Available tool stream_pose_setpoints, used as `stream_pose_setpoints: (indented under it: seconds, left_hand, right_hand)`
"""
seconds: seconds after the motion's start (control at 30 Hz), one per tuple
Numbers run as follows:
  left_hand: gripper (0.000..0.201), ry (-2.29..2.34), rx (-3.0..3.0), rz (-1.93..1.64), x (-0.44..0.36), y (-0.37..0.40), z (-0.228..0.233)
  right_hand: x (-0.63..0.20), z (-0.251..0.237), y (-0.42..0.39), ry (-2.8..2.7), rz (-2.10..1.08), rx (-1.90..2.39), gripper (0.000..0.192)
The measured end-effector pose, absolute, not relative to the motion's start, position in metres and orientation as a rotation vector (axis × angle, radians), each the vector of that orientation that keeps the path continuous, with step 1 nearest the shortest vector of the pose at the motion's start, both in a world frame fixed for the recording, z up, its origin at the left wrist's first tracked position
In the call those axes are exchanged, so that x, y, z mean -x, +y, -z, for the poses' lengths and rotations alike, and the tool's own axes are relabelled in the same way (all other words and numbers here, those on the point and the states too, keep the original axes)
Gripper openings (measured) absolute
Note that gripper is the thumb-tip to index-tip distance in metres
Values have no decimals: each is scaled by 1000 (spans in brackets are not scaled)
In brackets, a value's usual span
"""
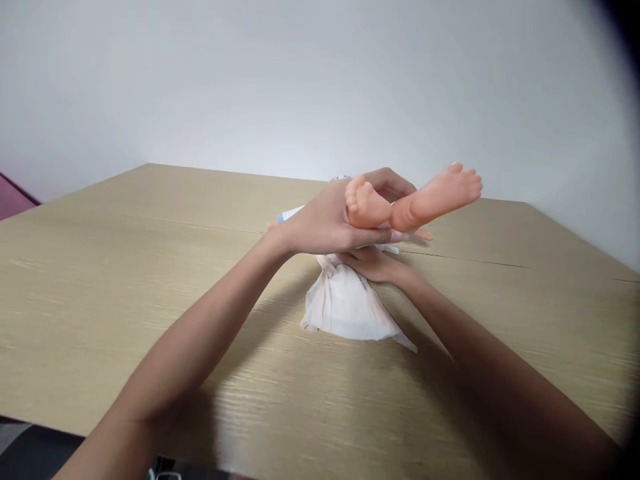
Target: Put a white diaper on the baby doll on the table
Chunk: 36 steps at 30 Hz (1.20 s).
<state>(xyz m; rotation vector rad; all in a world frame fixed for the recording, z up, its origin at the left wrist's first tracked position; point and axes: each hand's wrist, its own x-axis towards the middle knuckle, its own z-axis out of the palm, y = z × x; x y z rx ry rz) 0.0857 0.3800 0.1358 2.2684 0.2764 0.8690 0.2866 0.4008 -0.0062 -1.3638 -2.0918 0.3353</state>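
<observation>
A baby doll lies on its back on the table, its two bare feet (437,193) raised toward me. My left hand (323,217) is closed around the doll's legs and holds them up. Below it, my right hand (373,263) reaches in under the doll's raised bottom. Its fingers are partly hidden and rest on the gathered upper part of a white diaper (347,303), which spreads out on the table toward me. Most of the doll's body and its head are behind my left hand. A white sleeve with a blue edge (290,215) and a small doll hand show at the left.
The wood-grain table (150,280) reaches back to a pale wall (300,80). A thin seam crosses its surface behind the doll. Something pink (15,198) is at the far left, and a dark object (35,453) lies below the table's near edge.
</observation>
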Motion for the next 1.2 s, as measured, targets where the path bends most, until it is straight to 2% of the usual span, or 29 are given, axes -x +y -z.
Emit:
stream_pose_setpoints:
  seconds: [0.07, 0.13, 0.23, 0.3, 0.47, 0.57, 0.67, 0.73, 0.97, 1.2]
  left_hand:
    - [50, 278, -2255, -863, -85, 377, -131]
    - [52, 291, -2251, -857, -84, 374, -124]
    - [52, 368, -2264, -818, -84, 368, -111]
    - [52, 409, -2269, -804, -85, 362, -103]
    - [54, 391, -2279, -861, -74, 346, -84]
    - [54, 460, -2381, -821, -49, 342, -71]
    - [37, 505, -2550, -693, -18, 345, -51]
    - [30, 437, -2648, -643, -1, 351, -34]
    - [57, 316, -2799, -506, 21, 362, -10]
    - [72, 374, -2875, -380, 28, 365, -5]
  right_hand:
    - [-298, -9, 373, -2292, -464, 1390, 43]
    - [-307, -26, 340, -2288, -478, 1474, 45]
    - [-310, -46, 297, -2045, -280, 1620, 46]
    - [-305, -49, 279, -1913, -162, 1575, 54]
    - [-297, -34, 269, -1838, -315, 1325, 54]
    - [-314, -24, 268, -1977, -288, 1142, 59]
    - [-343, -10, 268, -2147, -254, 1014, 43]
    - [-361, 5, 273, -2223, -194, 934, 39]
    - [-390, 30, 285, -2536, 247, 863, 44]
    - [-388, 23, 283, -2560, 302, 919, 37]
